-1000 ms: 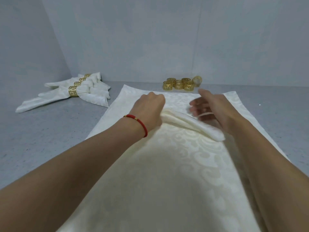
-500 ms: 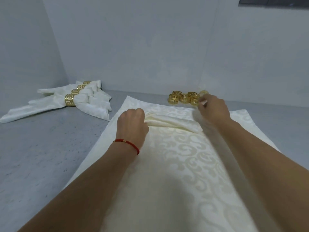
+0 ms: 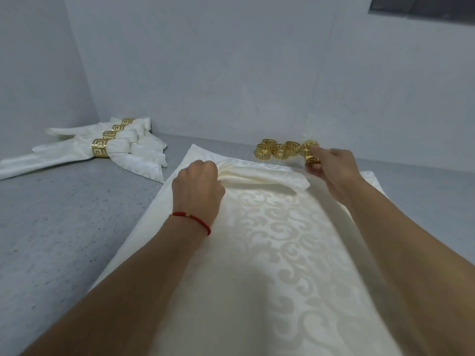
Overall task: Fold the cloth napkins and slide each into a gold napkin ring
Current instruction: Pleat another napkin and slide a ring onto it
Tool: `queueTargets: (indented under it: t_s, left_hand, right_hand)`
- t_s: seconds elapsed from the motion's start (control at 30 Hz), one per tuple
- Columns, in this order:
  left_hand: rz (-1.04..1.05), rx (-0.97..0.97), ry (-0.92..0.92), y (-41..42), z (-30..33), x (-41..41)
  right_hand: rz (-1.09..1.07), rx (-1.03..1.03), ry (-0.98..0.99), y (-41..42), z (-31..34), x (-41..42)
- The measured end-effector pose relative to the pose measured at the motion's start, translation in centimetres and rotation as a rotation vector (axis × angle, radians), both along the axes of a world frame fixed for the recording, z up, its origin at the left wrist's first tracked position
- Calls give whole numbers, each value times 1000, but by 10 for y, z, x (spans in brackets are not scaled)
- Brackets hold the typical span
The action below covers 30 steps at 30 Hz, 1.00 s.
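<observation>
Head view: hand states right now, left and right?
Left hand: closed, gripping the gathered end of the folded napkin.
Right hand: closed, pinching a gold napkin ring beside the loose rings.

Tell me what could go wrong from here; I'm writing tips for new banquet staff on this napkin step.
1. Only the left hand grips the folded napkin; its free right end could fan open before a ring goes on.
2. The right hand pinches a gold ring touching the loose rings; lifting it may knock or roll them.
3. The napkin lies on a spread patterned cloth; dragging could bunch it.
</observation>
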<state>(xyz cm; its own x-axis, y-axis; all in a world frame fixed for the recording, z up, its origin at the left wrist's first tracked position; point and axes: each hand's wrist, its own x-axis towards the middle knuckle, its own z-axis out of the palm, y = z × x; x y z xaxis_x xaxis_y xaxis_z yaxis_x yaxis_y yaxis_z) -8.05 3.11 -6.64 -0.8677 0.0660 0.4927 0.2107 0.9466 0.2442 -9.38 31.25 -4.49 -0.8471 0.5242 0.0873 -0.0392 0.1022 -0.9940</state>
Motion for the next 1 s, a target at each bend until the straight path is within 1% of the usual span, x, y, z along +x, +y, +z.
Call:
queueTargets:
  t_s: [0.07, 0.17, 0.23, 0.5, 0.67, 0.77, 0.83, 0.93, 1.0]
  left_hand:
    - [7, 5, 24, -1, 3, 1]
    - [-1, 36, 47, -3, 4, 2]
    - [8, 37, 50, -3, 3, 2]
    - [37, 34, 66, -9, 2, 0]
    - [27, 37, 78, -9, 3, 0]
    - [-6, 20, 114, -5, 3, 4]
    - [-40, 11, 148, -3, 2, 5]
    - [-108, 6, 243, -1, 2, 8]
    - [-158, -1, 317, 1, 2, 10]
  right_hand:
    - [48, -179, 63, -8, 2, 36]
    - [71, -303, 106, -21, -5, 76]
    - [126, -342, 99, -29, -10, 88]
    - [309, -212, 88, -29, -19, 90]
    - [372, -192, 114, -24, -23, 87]
    - [400, -109, 146, -23, -24, 86]
    - [410, -15, 152, -22, -20, 87]
    - [384, 259, 124, -21, -9, 91]
    - [408, 407, 122, -18, -1, 91]
